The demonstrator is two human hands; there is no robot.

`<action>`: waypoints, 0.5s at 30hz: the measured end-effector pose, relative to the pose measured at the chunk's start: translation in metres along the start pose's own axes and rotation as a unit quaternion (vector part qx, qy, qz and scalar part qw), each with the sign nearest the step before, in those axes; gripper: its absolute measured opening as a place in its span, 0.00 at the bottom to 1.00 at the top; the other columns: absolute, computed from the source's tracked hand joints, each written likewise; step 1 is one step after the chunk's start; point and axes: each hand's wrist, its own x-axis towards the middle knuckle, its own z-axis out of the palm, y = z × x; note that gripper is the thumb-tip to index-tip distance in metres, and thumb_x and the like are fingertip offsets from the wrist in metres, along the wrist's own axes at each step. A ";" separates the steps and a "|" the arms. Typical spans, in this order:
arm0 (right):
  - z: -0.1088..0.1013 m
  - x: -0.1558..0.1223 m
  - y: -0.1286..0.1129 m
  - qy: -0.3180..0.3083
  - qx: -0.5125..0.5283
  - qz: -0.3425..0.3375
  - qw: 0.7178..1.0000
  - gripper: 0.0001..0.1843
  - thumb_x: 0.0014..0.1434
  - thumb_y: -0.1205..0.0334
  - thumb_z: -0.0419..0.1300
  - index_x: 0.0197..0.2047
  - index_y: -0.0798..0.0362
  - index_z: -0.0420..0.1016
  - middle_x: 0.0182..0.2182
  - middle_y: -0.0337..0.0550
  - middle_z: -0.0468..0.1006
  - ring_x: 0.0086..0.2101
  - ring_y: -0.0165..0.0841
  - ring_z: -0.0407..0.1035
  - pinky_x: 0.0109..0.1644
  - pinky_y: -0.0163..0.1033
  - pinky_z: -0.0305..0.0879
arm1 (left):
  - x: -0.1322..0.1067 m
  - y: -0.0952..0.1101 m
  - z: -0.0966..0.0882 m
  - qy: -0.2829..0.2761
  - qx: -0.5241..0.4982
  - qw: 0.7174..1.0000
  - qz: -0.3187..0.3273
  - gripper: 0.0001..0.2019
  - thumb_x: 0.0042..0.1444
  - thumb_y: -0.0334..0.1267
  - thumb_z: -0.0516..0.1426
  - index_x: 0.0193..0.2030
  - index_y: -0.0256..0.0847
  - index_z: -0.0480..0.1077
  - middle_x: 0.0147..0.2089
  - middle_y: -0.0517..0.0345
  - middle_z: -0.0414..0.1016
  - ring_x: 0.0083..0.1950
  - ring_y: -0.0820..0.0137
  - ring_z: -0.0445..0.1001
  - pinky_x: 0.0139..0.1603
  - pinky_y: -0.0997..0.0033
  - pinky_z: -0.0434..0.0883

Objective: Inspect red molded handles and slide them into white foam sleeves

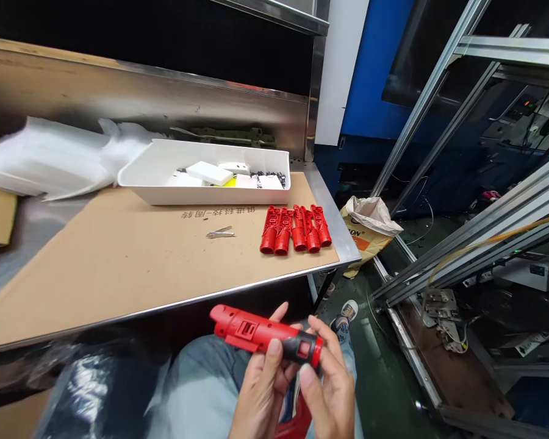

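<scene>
A red plastic tool housing [260, 329] with a black band near its right end is held over my lap, lying nearly level and pointing left. My left hand [265, 378] grips it from below around the middle, thumb on the front. At the banded end, my right hand [327, 378] closes its fingers and thumb around the housing. Another red piece [295, 424] shows partly below my hands; its shape is mostly hidden. On the table, several similar red housings [297, 230] stand side by side near the right corner.
A cardboard sheet [132, 256] covers the table, with small metal nippers or tweezers [221, 233] on it. Behind is a white bin [210, 195] holding white blocks and black bits. White wrapping [50, 155] lies left. A paper bag [370, 228] and metal frame [432, 97] stand right.
</scene>
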 end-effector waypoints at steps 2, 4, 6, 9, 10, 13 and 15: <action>0.000 -0.001 0.002 0.003 -0.012 -0.023 1.000 0.20 0.64 0.48 0.55 0.54 0.47 0.75 0.62 0.46 0.66 0.58 0.38 0.66 0.63 0.39 0.60 | -0.005 0.002 0.004 0.005 0.006 1.000 -0.015 0.35 0.50 0.53 0.65 0.64 0.50 0.63 0.46 0.54 0.80 0.52 0.59 0.76 0.55 0.67 0.71; 0.000 -0.002 0.004 0.000 -0.035 -0.047 0.998 0.20 0.65 0.50 0.54 0.55 0.48 0.73 0.61 0.47 0.65 0.56 0.38 0.67 0.62 0.39 0.62 | -0.009 0.005 0.009 0.009 0.007 1.000 -0.021 0.35 0.51 0.53 0.65 0.64 0.50 0.63 0.45 0.56 0.80 0.53 0.60 0.76 0.56 0.68 0.69; -0.001 -0.001 0.005 -0.002 -0.080 -0.070 0.994 0.19 0.65 0.50 0.54 0.55 0.47 0.73 0.61 0.45 0.66 0.56 0.38 0.67 0.62 0.39 0.63 | -0.012 0.007 0.013 0.012 0.012 1.000 -0.025 0.36 0.50 0.54 0.65 0.64 0.50 0.63 0.45 0.55 0.80 0.53 0.59 0.76 0.55 0.67 0.69; -0.004 0.001 0.007 0.005 -0.153 -0.107 0.982 0.19 0.64 0.49 0.54 0.56 0.43 0.72 0.61 0.42 0.66 0.58 0.38 0.64 0.62 0.41 0.62 | -0.013 0.008 0.014 0.013 0.018 0.999 -0.030 0.37 0.50 0.55 0.65 0.65 0.48 0.62 0.46 0.54 0.80 0.53 0.57 0.75 0.54 0.65 0.69; -0.006 0.003 0.008 0.003 -0.171 -0.123 0.978 0.19 0.64 0.48 0.54 0.57 0.41 0.71 0.60 0.41 0.66 0.59 0.38 0.62 0.62 0.42 0.62 | -0.012 0.008 0.014 0.011 0.018 0.999 -0.030 0.37 0.51 0.55 0.64 0.65 0.47 0.61 0.46 0.53 0.80 0.53 0.57 0.75 0.54 0.65 0.69; -0.010 0.007 0.011 -0.024 -0.209 -0.178 0.961 0.20 0.65 0.49 0.53 0.57 0.41 0.69 0.60 0.42 0.66 0.60 0.39 0.60 0.62 0.44 0.61 | -0.010 0.010 0.012 -0.001 0.026 0.999 -0.027 0.36 0.54 0.56 0.62 0.66 0.45 0.60 0.46 0.52 0.80 0.51 0.58 0.76 0.50 0.65 0.70; -0.013 0.009 0.012 -0.041 -0.222 -0.197 0.954 0.19 0.65 0.49 0.53 0.56 0.43 0.70 0.59 0.44 0.66 0.59 0.40 0.61 0.61 0.46 0.62 | -0.008 0.011 0.010 -0.012 0.032 0.999 -0.029 0.35 0.54 0.56 0.61 0.66 0.45 0.60 0.46 0.52 0.80 0.48 0.59 0.76 0.48 0.66 0.71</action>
